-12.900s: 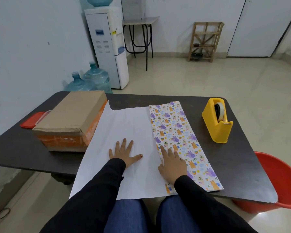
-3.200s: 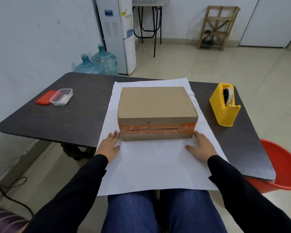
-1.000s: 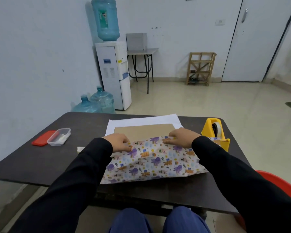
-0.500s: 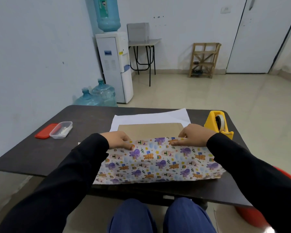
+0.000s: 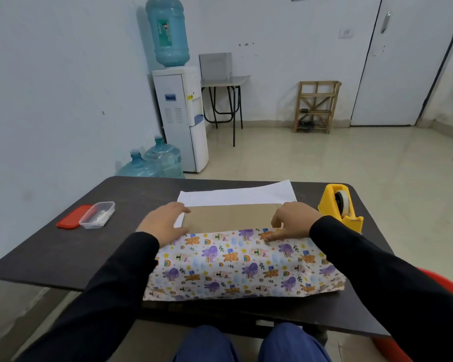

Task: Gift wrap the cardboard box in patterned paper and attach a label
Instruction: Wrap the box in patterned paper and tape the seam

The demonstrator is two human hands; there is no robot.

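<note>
One dark table (image 5: 50, 254) carries everything, and most of its middle is taken by the patterned paper (image 5: 241, 265). The printed side is drawn up from the person's side and folded onto the top of the cardboard box (image 5: 230, 218). The paper's edge runs straight across from one hand to the other. Its far part, white side up, lies flat on the table beyond the fingertips.

The box sits directly between the hands with its long axis running left to right, so each hand holds down one end of the top. Only a strip of bare cardboard shows, on the far side of the folded edge.

The left hand (image 5: 162, 223) lies palm down with its fingers stretched out over the box's left end and the paper corner there. The right hand (image 5: 294, 220) bends its fingers down onto the paper's edge at the right end. I cannot tell whether it pinches that edge or only presses it.

As I judge it, the next move turns on the white flap. It lies away from the body, past both hands, and must come back over the bare strip to meet the printed edge.

Just outside the right hand stands the yellow tape dispenser (image 5: 338, 205), so that hand is the nearer one to it. Well out past the left hand sit a small clear tub (image 5: 97, 215) and its red lid (image 5: 70, 220).
</note>
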